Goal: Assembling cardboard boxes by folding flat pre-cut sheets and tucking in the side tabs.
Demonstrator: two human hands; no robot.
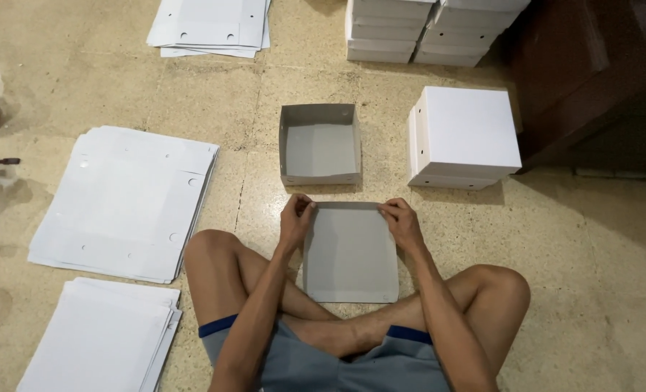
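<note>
Crossed bare legs in grey shorts fill the bottom of the view, the person sitting on the speckled stone floor. Both forearms reach forward over the shins to a flat grey cardboard sheet lying on the floor just ahead of the ankles. The left hand pinches the sheet's far left corner, and the right hand pinches the far right corner, fingers curled over the far edge, which looks slightly folded up, though the crease is hard to make out. The hands are apart, one at each corner, both closed on the sheet.

Just beyond the sheet stands an open grey box tray, upright, its four walls raised. To its right, near but not touching, sits a short stack of closed white boxes. Farther back, at the top edge, more white boxes are piled beside dark wooden furniture. On the person's left lie stacks of flat white sheets: one large pile, another nearer the knee, and a third at the top.
</note>
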